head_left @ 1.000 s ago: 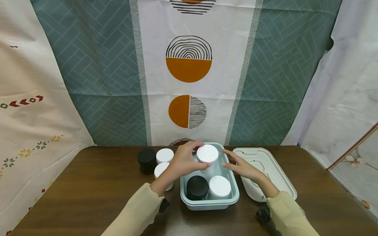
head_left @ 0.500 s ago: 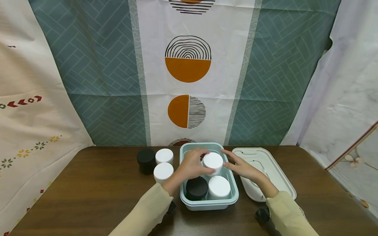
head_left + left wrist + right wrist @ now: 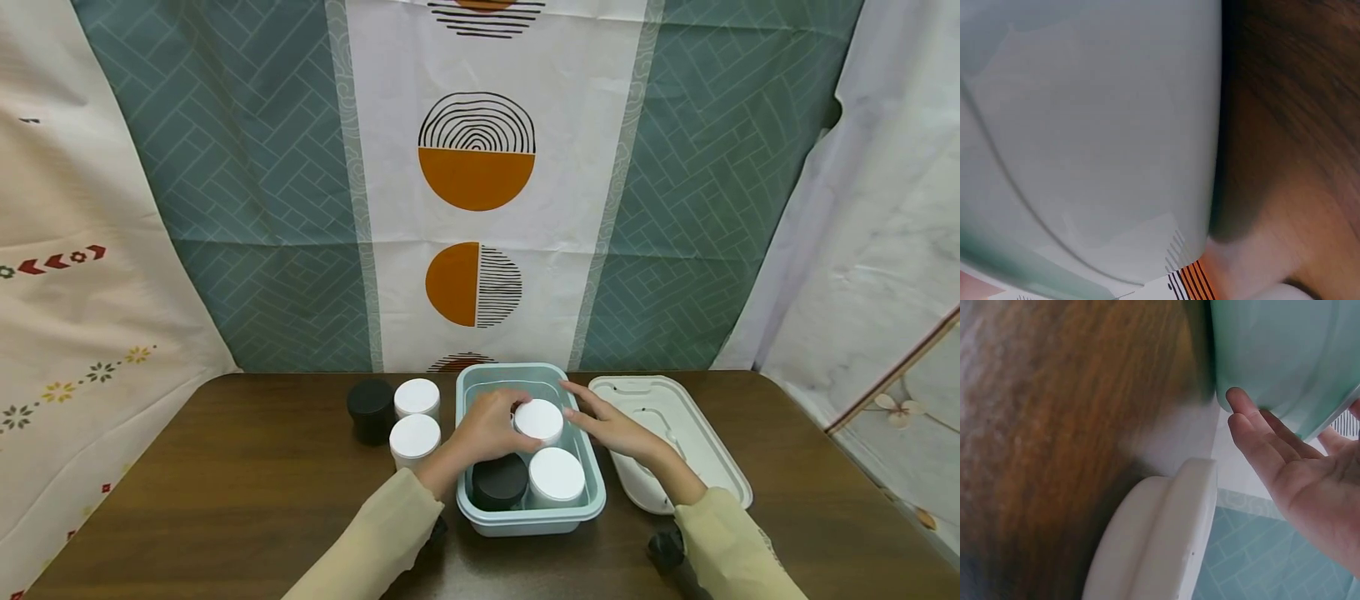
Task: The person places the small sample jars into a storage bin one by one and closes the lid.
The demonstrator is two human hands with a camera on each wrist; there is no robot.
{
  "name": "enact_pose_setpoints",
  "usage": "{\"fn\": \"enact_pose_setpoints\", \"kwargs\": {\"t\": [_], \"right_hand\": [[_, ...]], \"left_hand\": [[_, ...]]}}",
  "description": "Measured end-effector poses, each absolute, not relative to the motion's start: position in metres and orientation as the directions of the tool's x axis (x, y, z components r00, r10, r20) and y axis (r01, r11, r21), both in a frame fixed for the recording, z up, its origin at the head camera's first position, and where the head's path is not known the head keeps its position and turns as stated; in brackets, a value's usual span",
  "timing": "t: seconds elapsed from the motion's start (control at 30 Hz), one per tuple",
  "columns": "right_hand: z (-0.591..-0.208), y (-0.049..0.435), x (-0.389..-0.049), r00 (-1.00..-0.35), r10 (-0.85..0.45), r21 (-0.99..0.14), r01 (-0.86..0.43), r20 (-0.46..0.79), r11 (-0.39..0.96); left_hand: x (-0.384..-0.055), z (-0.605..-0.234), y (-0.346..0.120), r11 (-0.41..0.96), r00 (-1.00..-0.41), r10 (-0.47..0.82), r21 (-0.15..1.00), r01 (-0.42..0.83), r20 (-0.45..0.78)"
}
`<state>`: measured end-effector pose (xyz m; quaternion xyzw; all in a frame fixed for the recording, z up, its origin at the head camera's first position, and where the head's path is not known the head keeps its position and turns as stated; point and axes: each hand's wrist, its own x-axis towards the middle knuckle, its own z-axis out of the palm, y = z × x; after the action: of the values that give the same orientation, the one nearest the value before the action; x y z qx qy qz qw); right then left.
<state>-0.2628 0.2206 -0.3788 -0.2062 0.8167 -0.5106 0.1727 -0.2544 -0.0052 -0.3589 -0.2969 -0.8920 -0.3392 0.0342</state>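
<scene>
My left hand [image 3: 489, 429] holds a white jar [image 3: 538, 419] by its sides, down inside a pale blue plastic tub [image 3: 536, 522]. In front of it in the tub stand a black-lidded jar [image 3: 500, 482] and another white jar [image 3: 557, 475]. Along the tub's right side lies my right hand [image 3: 621, 430], thumb and index tips at the rim. The right wrist view has its other fingers [image 3: 1260, 447], nearly straight, against the tub's outer wall [image 3: 1285, 356]. Only the tub's wall [image 3: 1097, 125] fills the left wrist view; the left hand's grip is hidden there.
Left of the tub stand a black jar [image 3: 371, 411] and two white jars, one behind [image 3: 417, 397] and one nearer [image 3: 415, 437]. A whitish tub lid [image 3: 697, 442] lies on the brown table [image 3: 247, 475] at the right. Patterned cloth [image 3: 285, 183] hangs behind.
My left hand has lowered the white jar from rim height into the tub, shifting it slightly right, then toward the front jars. The right hand has stayed at the tub's right side.
</scene>
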Motion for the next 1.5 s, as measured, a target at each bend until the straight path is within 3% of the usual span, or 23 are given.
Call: {"fn": "enact_pose_setpoints", "kwargs": {"t": [0.4, 0.73, 0.87, 1.23, 1.5], "right_hand": [[-0.379, 0.218, -0.263, -0.853, -0.517, -0.911, -0.158, -0.069, 0.381], [-0.379, 0.219, -0.260, -0.853, -0.517, -0.906, -0.165, -0.067, 0.390], [-0.381, 0.219, -0.260, -0.854, -0.516, -0.911, -0.158, -0.068, 0.382], [-0.381, 0.219, -0.259, -0.865, -0.498, -0.908, -0.159, -0.061, 0.388], [-0.381, 0.219, -0.260, -0.874, -0.482, -0.904, -0.154, -0.064, 0.399]], "left_hand": [[-0.256, -0.358, -0.004, 0.595, -0.792, 0.572, 0.556, 0.580, 0.215], [-0.251, -0.354, -0.010, 0.575, -0.776, 0.622, 0.613, 0.542, 0.102], [-0.242, -0.350, -0.018, 0.562, -0.777, 0.618, 0.624, 0.542, 0.118], [-0.220, -0.337, -0.076, 0.498, -0.826, 0.499, 0.693, 0.522, 0.263], [-0.214, -0.346, -0.116, 0.565, -0.883, 0.346, 0.682, 0.465, 0.316]]}}
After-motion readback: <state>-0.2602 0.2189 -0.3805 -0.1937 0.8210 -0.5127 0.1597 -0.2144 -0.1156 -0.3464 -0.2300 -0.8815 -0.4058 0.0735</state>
